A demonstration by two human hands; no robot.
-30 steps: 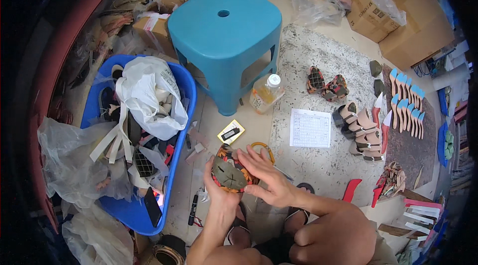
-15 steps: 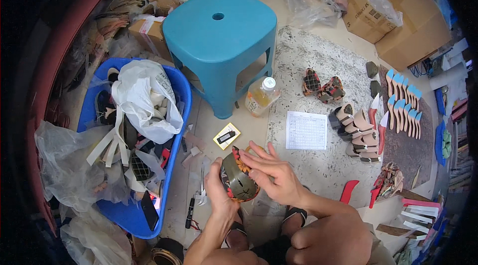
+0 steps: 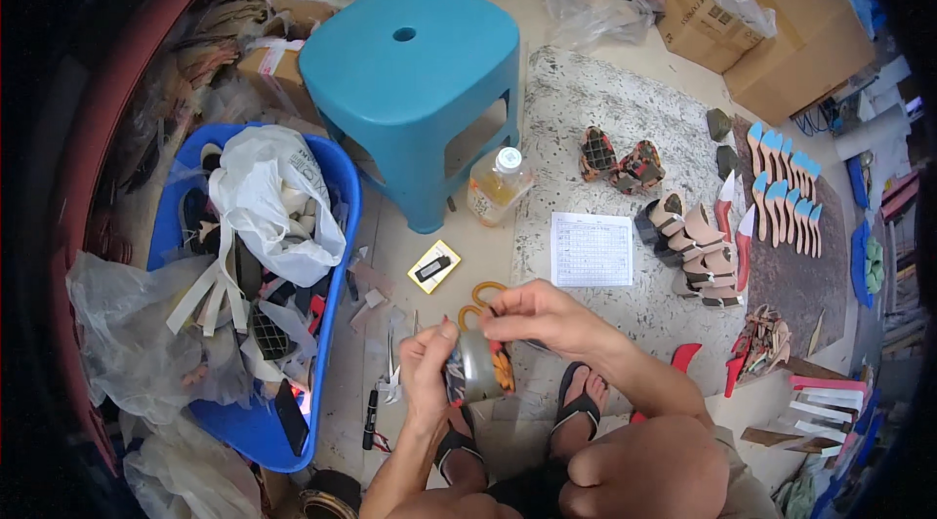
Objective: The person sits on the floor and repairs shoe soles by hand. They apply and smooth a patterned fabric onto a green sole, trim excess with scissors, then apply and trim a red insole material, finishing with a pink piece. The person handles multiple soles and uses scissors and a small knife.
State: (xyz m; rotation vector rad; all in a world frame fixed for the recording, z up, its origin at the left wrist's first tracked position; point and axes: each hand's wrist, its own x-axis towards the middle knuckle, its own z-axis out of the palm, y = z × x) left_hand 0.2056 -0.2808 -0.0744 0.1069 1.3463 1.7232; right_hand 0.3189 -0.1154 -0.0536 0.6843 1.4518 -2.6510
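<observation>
To the left, between the left hand (image 3: 427, 368) and the blue tub (image 3: 334, 334), we have a narrow floor gap—partly taken up by a black marker (image 3: 370, 419) and scraps. Ahead, orange scissor handles (image 3: 488, 285), a yellow packet (image 3: 435, 267), a bottle (image 3: 495, 197) and the stool (image 3: 410, 70) block us; past the right hand (image 3: 547, 319), we could pass low over the flat paper sheet (image 3: 591, 250).
</observation>
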